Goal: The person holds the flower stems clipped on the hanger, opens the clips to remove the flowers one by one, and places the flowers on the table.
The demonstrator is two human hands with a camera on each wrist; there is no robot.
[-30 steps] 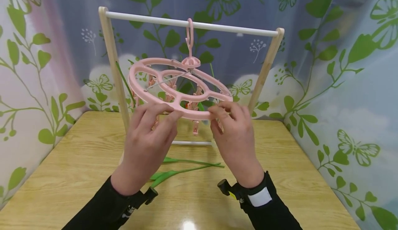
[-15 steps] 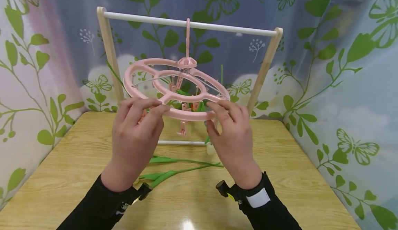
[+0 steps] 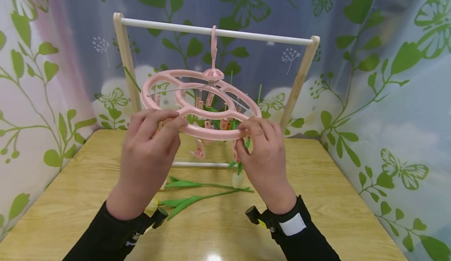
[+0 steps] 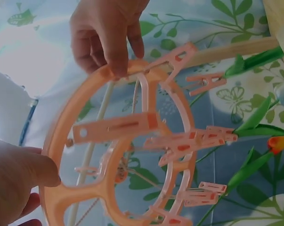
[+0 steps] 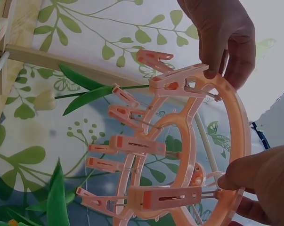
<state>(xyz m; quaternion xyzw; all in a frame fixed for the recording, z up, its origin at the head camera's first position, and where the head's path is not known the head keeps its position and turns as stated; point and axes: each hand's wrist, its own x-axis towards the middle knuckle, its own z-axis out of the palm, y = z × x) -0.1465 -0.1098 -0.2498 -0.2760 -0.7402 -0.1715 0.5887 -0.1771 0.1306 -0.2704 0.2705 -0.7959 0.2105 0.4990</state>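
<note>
A pink round clip hanger (image 3: 211,133) hangs by its hook from a white rod, its disc tilted down toward me. My left hand (image 3: 148,155) pinches the front rim on the left, close to a spoke. On the right, my right hand (image 3: 264,159) pinches the same rim between thumb and fingers. Several pink clips (image 3: 199,149) dangle below. A white tulip (image 3: 237,180) hangs head down beside my right hand. The left wrist view shows an orange-red tulip (image 4: 276,143) with green leaves among the clips.
The rack has wooden posts (image 3: 299,84), a white top rod (image 3: 260,36) and a lower rod (image 3: 204,164). Two tulips with green leaves (image 3: 186,204) lie on the wooden table (image 3: 310,214). Leaf-patterned curtains (image 3: 380,96) surround the back and sides.
The hanger has turned, its front rim and clips shifting left. My left hand has moved left with it, while the right stays near its place. The hanging white tulip has come into view.
</note>
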